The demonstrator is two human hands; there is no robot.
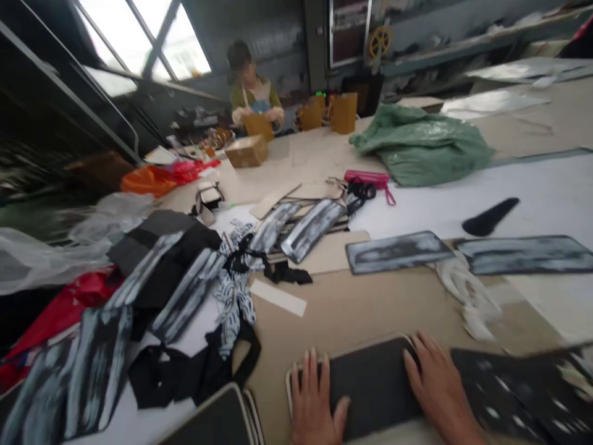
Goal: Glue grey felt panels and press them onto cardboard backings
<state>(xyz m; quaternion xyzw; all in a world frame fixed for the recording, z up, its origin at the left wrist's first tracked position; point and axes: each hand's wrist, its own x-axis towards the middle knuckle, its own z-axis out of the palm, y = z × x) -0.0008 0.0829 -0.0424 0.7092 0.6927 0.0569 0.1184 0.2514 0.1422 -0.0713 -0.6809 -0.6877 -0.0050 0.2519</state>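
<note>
Both palms rest on a dark rectangular panel (370,386) with rounded corners and a pale edge, lying on the table near me. My left hand (315,402) is flat on its left end, fingers spread and pointing away. On the right end lies my right hand (438,386), its fingers stretched along the far corner and thumb apart. Left of them is a stack of similar dark panels (213,417). Just right of my right hand, a black sheet with white spots (514,389) lies partly under the wrist area.
Panels smeared with white (398,252) lie beyond my hands and at the left (99,371). A white cloth (467,300), patterned straps (234,296) and a white strip (278,298) are nearby. Farther off are a green bag (421,145), a cardboard box (246,151) and a seated person (254,93).
</note>
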